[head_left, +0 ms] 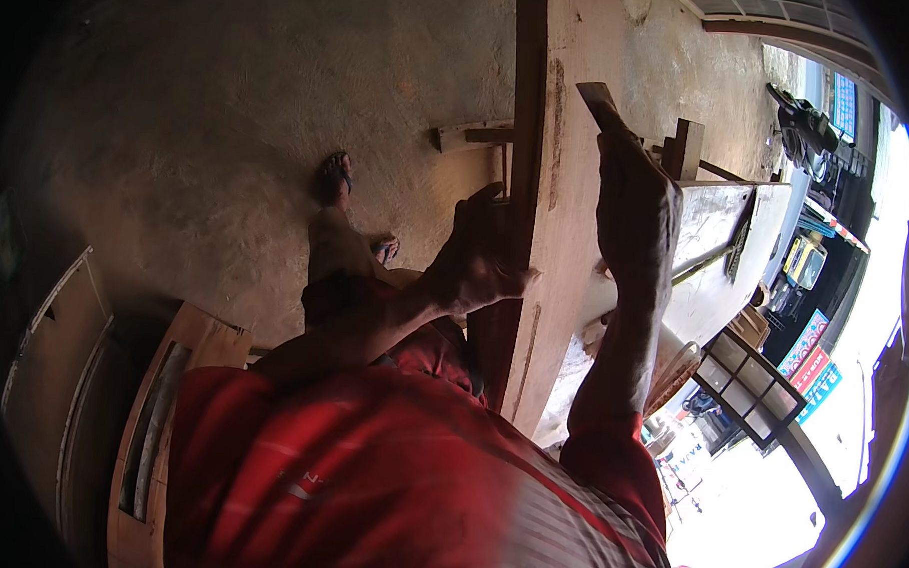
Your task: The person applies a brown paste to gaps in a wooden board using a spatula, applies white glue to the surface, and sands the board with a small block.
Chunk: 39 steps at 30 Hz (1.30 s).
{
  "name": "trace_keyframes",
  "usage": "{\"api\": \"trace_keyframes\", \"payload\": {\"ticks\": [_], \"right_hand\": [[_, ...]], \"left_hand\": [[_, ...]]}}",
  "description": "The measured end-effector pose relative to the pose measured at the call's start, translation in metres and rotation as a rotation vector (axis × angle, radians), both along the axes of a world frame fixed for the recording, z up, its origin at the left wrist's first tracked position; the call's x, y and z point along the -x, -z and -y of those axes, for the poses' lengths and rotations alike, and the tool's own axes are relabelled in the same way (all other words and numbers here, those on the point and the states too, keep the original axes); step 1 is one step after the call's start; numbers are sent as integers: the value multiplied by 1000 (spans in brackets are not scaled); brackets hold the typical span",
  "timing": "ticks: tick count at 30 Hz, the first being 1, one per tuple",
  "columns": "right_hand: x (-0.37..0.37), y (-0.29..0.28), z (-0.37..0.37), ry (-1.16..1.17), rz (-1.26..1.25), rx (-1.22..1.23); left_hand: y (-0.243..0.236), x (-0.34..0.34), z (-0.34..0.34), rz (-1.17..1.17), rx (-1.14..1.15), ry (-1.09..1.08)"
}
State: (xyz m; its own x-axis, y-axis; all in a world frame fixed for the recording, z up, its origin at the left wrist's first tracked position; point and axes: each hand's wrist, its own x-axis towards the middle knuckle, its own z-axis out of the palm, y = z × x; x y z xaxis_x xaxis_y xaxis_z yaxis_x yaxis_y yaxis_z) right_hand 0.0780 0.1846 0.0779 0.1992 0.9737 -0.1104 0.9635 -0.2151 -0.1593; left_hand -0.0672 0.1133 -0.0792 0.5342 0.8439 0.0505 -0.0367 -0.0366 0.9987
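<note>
A long pale wooden plank (565, 178) runs from the top of the view down to my body, with darker patches along its edge. My left hand (481, 253) grips the plank's left side, its thumb against the pale face; some of its fingers are lost in shadow. Above the plank's right part, my right hand (638, 195) is closed around a thin, flat brownish piece (596, 97). One end of that piece juts out past the fingers, and its kind is unclear.
A pale panel (722, 233) and a wood block (685, 150) lie to the right. Below left stands a wooden frame (155, 414). A low wooden piece (470, 136) is on the floor near my sandalled feet (335, 175). A gridded window frame (749, 386) hangs toward the bright street.
</note>
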Motion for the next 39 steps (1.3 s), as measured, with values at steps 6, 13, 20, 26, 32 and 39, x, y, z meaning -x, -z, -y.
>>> {"api": "trace_keyframes", "payload": {"ticks": [6, 13, 20, 26, 32, 39], "right_hand": [[8, -7, -11, 36, 38, 158], [-9, 24, -1, -38, -30, -35], [4, 7, 10, 41, -70, -45], [-1, -2, -23, 4, -60, -81], [-9, 29, -31, -116, -41, -69], [4, -14, 25, -17, -50, -34]], "left_hand": [[-8, 2, -3, -9, -40, -1], [-4, 5, 1, -40, -84, 23], [-10, 4, 6, -7, -54, -11], [5, 4, 0, 31, 52, 104], [3, -1, 2, 6, -95, 27], [2, -6, -6, 54, -138, -78]]}}
